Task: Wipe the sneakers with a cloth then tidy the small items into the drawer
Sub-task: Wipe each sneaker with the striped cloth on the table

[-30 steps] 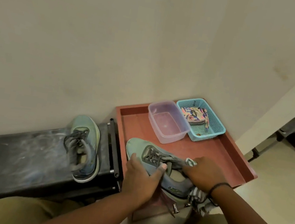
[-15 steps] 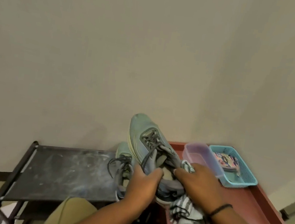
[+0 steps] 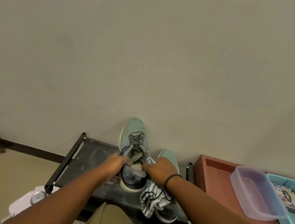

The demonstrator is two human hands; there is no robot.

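Both hands hold one sneaker (image 3: 134, 144) above the black rack (image 3: 89, 153), toe pointing up toward the wall. The left hand (image 3: 114, 166) curls its fingers round the shoe's left side at the collar. The right hand (image 3: 159, 170) grips the right side of the collar, and a striped cloth (image 3: 151, 198) hangs from under it; whether the fingers also pinch the cloth cannot be told. The second sneaker (image 3: 169, 157) sits on the rack just beside the first, partly behind the right hand and cloth. To the right, a red tray (image 3: 215, 176) carries a clear tub (image 3: 252, 193) touching a blue basket (image 3: 291, 185) that holds colourful items too blurred to name.
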